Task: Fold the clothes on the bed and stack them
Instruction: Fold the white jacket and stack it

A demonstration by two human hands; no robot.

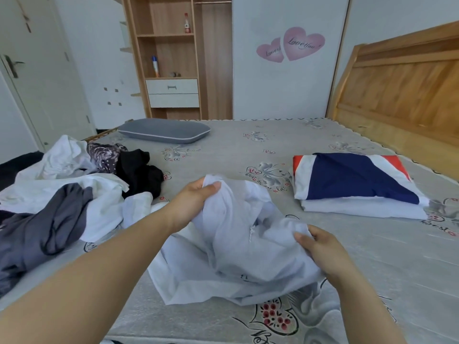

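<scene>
Both the left hand (191, 202) and right hand (320, 247) grip a crumpled white garment (238, 259) above the bed (248, 145); pink heart stickers (290, 44) read "Love You".

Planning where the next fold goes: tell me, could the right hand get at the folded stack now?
Probably not yet: the right hand grips the pale garment. The bed between it and the folded stack looks bare.

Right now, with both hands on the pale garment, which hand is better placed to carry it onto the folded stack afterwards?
Probably the right hand: it grips the pale garment on the side nearest the folded stack. The left hand holds the edge toward the unfolded pile.
</scene>
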